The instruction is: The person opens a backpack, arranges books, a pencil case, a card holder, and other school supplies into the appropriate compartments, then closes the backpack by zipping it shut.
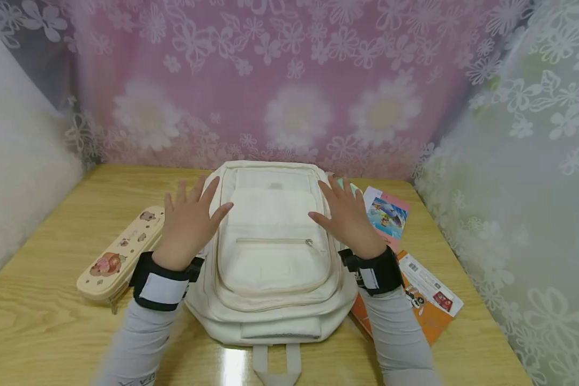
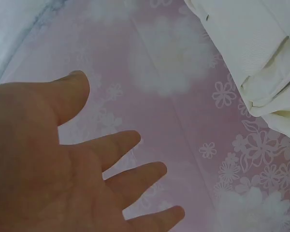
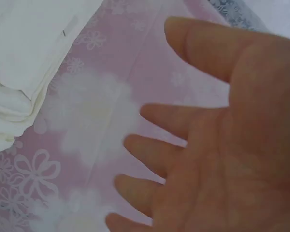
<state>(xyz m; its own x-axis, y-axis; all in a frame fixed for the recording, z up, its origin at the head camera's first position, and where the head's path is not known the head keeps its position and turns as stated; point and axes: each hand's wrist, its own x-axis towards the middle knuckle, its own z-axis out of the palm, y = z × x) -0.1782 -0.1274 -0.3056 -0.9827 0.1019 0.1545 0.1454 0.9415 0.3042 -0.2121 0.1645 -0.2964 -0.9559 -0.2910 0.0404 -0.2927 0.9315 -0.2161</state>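
A cream backpack (image 1: 275, 214) lies on the table with its zipped front pocket facing up and its straps toward the near edge. Over its left side my left hand (image 1: 189, 225) is held with fingers spread, gripping nothing. My right hand (image 1: 349, 220) mirrors it over the right side, fingers also spread and holding nothing. Both wrist views show bare palms, the left hand (image 2: 82, 159) and the right hand (image 3: 212, 135), with part of the backpack (image 2: 261, 58) beyond the fingers.
Left of the backpack lies a cream pencil case (image 1: 120, 257) with cartoon prints. On the right are a pink booklet (image 1: 388, 214) and an orange book (image 1: 431, 321) with a white label strip (image 1: 429, 284), partly hidden by the right arm. Floral curtains (image 1: 294, 80) surround the wooden table (image 1: 34, 321).
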